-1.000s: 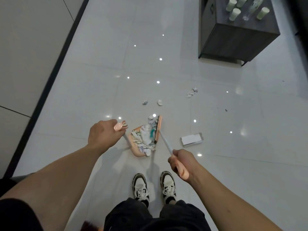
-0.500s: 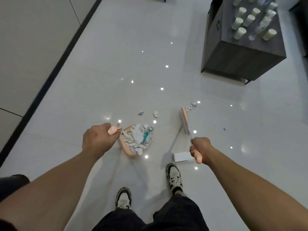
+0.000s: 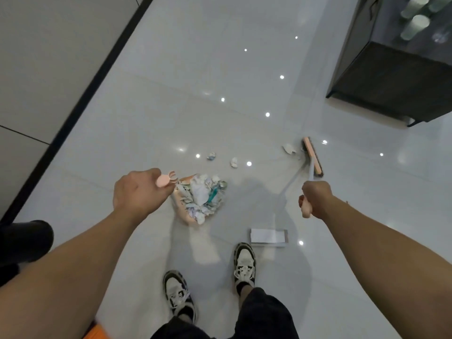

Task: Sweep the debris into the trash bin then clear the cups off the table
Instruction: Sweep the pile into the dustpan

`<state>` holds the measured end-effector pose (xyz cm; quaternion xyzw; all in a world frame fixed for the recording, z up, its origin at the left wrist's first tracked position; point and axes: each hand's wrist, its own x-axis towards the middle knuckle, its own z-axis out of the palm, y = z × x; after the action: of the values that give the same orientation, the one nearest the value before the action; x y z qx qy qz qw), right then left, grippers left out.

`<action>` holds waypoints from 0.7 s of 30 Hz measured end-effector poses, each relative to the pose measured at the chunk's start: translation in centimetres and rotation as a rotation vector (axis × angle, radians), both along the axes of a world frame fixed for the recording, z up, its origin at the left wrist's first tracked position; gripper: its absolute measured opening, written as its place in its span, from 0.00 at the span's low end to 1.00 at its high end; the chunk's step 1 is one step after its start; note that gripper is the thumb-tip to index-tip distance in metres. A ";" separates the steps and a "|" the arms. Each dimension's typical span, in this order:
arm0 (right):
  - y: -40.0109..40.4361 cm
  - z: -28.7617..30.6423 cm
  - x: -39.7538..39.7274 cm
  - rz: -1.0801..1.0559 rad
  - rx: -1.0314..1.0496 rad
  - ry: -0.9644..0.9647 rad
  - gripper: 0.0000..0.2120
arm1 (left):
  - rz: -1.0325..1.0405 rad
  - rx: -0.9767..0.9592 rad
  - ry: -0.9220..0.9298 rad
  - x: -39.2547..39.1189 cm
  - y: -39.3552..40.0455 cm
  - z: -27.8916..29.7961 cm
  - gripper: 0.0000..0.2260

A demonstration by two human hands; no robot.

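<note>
My left hand grips the pink handle of a dustpan that sits on the floor, heaped with crumpled paper debris. My right hand grips the pink handle of a broom. Its pink head rests on the floor at the right, beside a paper scrap. Two more small scraps lie on the floor beyond the dustpan. Pale green cups stand on the dark table at the top right.
A flat white box lies on the glossy white tile floor by my right shoe. My left shoe is nearer the bottom. A dark skirting line runs along the left wall. A black object sits at the left edge.
The broom head left the dustpan and swung out to the right, reaching the scraps near the table. My feet stepped forward, and the view shifted toward the table.
</note>
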<state>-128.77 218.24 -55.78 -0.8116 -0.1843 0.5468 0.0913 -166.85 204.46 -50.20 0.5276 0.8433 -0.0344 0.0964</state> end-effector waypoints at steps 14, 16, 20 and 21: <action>-7.1 3.1 -3.7 0.242 -0.175 0.018 0.06 | 0.000 0.026 -0.018 -1.9 -0.7 0.5 0.22; -8.6 4.2 -5.1 0.213 -0.171 0.035 0.07 | -0.020 0.010 -0.024 -1.5 -0.6 0.9 0.20; -10.1 5.6 -6.1 0.188 -0.050 0.076 0.07 | -0.039 0.018 -0.045 -1.2 -1.0 1.1 0.20; -10.1 5.7 -5.9 0.189 -0.005 0.082 0.07 | -0.039 0.019 -0.047 -1.2 -1.1 1.2 0.20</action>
<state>-134.69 208.17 -50.03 -0.7677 -0.2549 0.5863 0.0445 -168.10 203.34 -49.02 0.5456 0.8306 -0.0160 0.1105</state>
